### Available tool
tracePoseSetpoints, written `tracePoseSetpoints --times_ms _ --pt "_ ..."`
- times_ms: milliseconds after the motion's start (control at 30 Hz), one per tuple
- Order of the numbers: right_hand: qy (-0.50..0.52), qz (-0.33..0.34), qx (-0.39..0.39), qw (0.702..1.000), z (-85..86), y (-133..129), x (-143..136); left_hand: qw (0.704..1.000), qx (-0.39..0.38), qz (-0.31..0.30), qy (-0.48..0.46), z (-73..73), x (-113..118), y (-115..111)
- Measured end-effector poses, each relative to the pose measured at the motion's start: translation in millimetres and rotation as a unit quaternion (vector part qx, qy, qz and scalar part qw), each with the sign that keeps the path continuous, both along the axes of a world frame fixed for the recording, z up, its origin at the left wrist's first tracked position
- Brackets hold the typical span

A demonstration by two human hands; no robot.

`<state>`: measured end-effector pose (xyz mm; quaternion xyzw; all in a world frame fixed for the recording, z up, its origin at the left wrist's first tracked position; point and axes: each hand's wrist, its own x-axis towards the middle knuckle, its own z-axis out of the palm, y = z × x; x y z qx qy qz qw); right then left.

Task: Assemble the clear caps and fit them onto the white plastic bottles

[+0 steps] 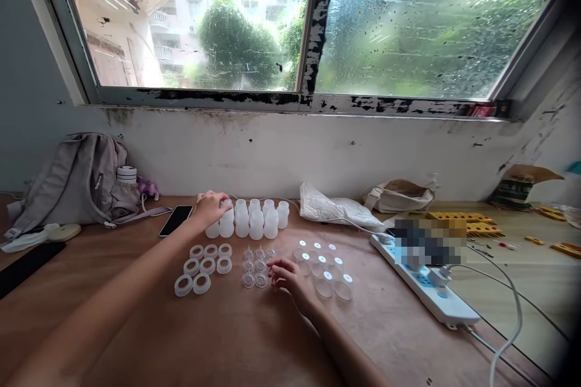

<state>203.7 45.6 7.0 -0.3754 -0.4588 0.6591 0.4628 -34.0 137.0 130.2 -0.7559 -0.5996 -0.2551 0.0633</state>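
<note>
My left hand (210, 208) reaches to the left end of a group of white translucent bottles (256, 225), its fingers closed around the top of one bottle (227, 204). My right hand (291, 281) hovers at the right edge of several small clear nozzle-like parts (260, 266), fingers slightly curled and apart, with nothing visible in them. Left of these parts lie translucent white rings (207, 265) in rows. To the right of the hand are clear round discs (324, 287), each with a small white round piece.
A phone (176, 221) lies behind my left forearm, near a grey backpack (91, 175). A white power strip (426, 284) with cables crosses the right side. White padded packaging (336, 205) and a beige pouch (399, 195) rest against the wall. Yellow plastic pieces (465, 222) lie farther right.
</note>
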Motion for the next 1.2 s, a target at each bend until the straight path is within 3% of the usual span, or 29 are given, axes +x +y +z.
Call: tracePoseSetpoints --times_ms 367,833,933,1033,1100,1200 --pt "-0.037 -0.017 -0.003 0.999 3.3 1.7 0.9 1.0 -0.013 0.02 0.009 -26.0 -3.1 20.0" --pt "-0.048 -0.018 -0.002 0.999 0.0 4.1 2.7 1.0 0.008 0.018 0.018 -30.7 -4.8 23.2" --pt "-0.067 -0.028 0.009 0.997 -2.8 5.9 2.6 0.999 0.033 0.004 0.017 -26.4 -4.2 11.1" --pt "-0.13 -0.052 0.039 0.989 -5.6 6.9 2.5 0.998 0.04 -0.032 0.024 -27.5 -7.8 -15.6" --pt "-0.191 -0.074 0.091 0.975 -7.7 6.2 2.4 0.996 0.033 -0.074 0.039 -36.2 -13.4 -39.7" --pt "-0.286 -0.087 0.206 0.932 -12.2 2.8 1.1 0.983 0.017 -0.166 0.079 -60.8 -25.7 -76.5"
